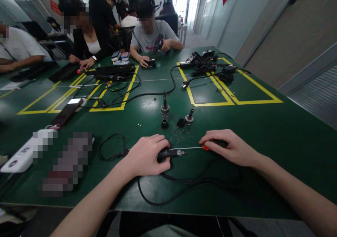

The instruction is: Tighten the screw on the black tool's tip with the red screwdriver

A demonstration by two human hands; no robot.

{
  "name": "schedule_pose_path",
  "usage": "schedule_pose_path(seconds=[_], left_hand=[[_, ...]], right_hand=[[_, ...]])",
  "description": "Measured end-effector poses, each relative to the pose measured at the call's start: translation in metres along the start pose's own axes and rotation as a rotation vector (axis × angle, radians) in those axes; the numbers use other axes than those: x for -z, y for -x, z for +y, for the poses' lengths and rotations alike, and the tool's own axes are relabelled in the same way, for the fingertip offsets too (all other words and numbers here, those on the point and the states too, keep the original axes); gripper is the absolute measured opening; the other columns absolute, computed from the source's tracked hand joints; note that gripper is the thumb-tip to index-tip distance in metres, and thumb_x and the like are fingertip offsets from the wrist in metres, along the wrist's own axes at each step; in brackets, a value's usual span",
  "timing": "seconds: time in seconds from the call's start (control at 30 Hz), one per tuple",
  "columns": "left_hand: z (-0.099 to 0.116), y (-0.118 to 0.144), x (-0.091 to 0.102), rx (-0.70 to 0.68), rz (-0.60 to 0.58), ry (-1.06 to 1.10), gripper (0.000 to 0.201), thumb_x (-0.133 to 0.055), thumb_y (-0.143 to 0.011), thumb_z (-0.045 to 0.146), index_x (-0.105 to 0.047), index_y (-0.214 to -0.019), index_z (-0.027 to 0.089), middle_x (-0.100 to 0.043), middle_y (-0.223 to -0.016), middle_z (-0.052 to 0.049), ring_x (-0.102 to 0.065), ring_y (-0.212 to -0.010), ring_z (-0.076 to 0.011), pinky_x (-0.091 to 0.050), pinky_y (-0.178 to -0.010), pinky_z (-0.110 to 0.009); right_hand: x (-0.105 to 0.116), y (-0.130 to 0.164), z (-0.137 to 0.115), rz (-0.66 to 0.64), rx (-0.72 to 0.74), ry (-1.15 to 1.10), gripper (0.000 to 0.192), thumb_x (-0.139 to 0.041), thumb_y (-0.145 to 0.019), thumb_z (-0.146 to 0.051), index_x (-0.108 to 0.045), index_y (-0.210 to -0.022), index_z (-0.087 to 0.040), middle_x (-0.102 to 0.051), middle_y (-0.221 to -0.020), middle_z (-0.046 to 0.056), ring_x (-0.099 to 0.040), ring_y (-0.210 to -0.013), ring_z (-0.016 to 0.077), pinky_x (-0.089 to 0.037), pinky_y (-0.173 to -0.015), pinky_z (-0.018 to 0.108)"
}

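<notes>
My left hand (149, 154) is closed round a black corded tool (168, 153) with a silver collar and a thin tip pointing right. Just behind that tool runs the long metal shaft of a screwdriver (188, 148). Its red and black handle is in the fingers of my right hand (229, 145), low over the green table. Beyond my hands stand two metal parts with dark upright stems, a taller one (165, 107) and a shorter one (189, 117). Two small black collars (164, 124) (181, 123) sit by them, with tiny screws (177, 131) scattered nearby.
Black cable (168, 202) loops near the table's front edge. At left lie a white power strip (28, 151), a phone (68, 110) and a blurred flat object (70, 163). Tangled adapters (204, 63) lie far right. Across the table, a person holds a power drill (158, 44).
</notes>
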State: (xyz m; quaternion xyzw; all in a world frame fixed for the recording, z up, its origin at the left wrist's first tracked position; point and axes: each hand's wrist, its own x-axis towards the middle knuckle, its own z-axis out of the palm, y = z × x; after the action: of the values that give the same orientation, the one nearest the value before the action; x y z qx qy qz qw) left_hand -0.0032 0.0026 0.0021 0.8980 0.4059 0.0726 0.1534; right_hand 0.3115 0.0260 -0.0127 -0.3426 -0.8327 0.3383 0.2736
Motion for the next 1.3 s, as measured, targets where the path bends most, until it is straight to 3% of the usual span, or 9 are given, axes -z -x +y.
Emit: schedule_pose_path(seconds=[0.13,0.47,0.67,0.97,1.17,1.3], left_hand=[[-0.0004,0.0001,0.0,-0.004,0.012,0.009,0.01,-0.064,-0.086,0.027,-0.063,-0.094,0.022,-0.069,-0.092,-0.002,-0.066,-0.084,-0.0208,-0.052,-0.074,-0.032],[-0.0011,0.0003,-0.0007,-0.01,0.018,0.017,0.01,-0.062,-0.085,0.028,-0.062,-0.094,0.022,-0.069,-0.091,-0.002,-0.066,-0.085,-0.0217,-0.05,-0.074,-0.033],[-0.0023,0.0004,-0.0011,-0.015,0.022,0.016,0.011,-0.062,-0.086,0.028,-0.064,-0.095,0.022,-0.069,-0.092,-0.003,-0.067,-0.086,-0.022,-0.051,-0.075,-0.034],[-0.0024,0.0002,-0.0018,-0.002,0.012,0.02,0.012,-0.062,-0.086,0.03,-0.064,-0.095,0.022,-0.069,-0.091,-0.002,-0.066,-0.085,-0.0219,-0.049,-0.073,-0.033],[-0.0027,0.0004,-0.002,-0.011,0.017,0.024,0.01,-0.062,-0.085,0.028,-0.062,-0.094,0.022,-0.068,-0.09,-0.002,-0.065,-0.084,-0.0213,-0.047,-0.072,-0.032],[-0.0021,0.0005,-0.0012,-0.01,0.025,0.026,0.01,-0.062,-0.086,0.029,-0.062,-0.093,0.022,-0.067,-0.09,-0.002,-0.064,-0.082,-0.0208,-0.047,-0.072,-0.032]], right_hand=[[-0.0007,0.0005,0.0014,-0.035,-0.032,0.017,0.036,-0.057,-0.11,-0.042,-0.082,-0.094,-0.021,-0.082,-0.081,0.006,-0.076,-0.07,0.0192,-0.058,-0.065,0.029],[-0.0026,0.0008,-0.0018,0.003,0.033,0.009,0.012,-0.071,-0.098,-0.029,-0.08,-0.097,-0.021,-0.076,-0.082,0.004,-0.07,-0.068,0.0163,-0.055,-0.064,0.027],[-0.0025,-0.0001,-0.0015,-0.055,-0.03,0.022,0.031,-0.057,-0.108,-0.035,-0.082,-0.099,-0.02,-0.08,-0.08,0.006,-0.074,-0.068,0.0183,-0.055,-0.063,0.028],[-0.003,0.0029,0.0018,-0.026,0.021,0.016,0.017,-0.071,-0.101,-0.033,-0.081,-0.105,-0.02,-0.077,-0.089,0.006,-0.07,-0.07,0.0167,-0.054,-0.065,0.027],[-0.0039,-0.001,-0.0011,-0.074,-0.007,0.033,0.044,-0.046,-0.115,-0.043,-0.081,-0.104,-0.019,-0.077,-0.081,0.006,-0.071,-0.07,0.0188,-0.055,-0.068,0.031],[-0.0036,0.0006,0.0004,-0.075,-0.056,0.023,0.038,-0.052,-0.112,-0.044,-0.081,-0.115,-0.02,-0.081,-0.086,0.007,-0.075,-0.074,0.0205,-0.056,-0.068,0.031]])
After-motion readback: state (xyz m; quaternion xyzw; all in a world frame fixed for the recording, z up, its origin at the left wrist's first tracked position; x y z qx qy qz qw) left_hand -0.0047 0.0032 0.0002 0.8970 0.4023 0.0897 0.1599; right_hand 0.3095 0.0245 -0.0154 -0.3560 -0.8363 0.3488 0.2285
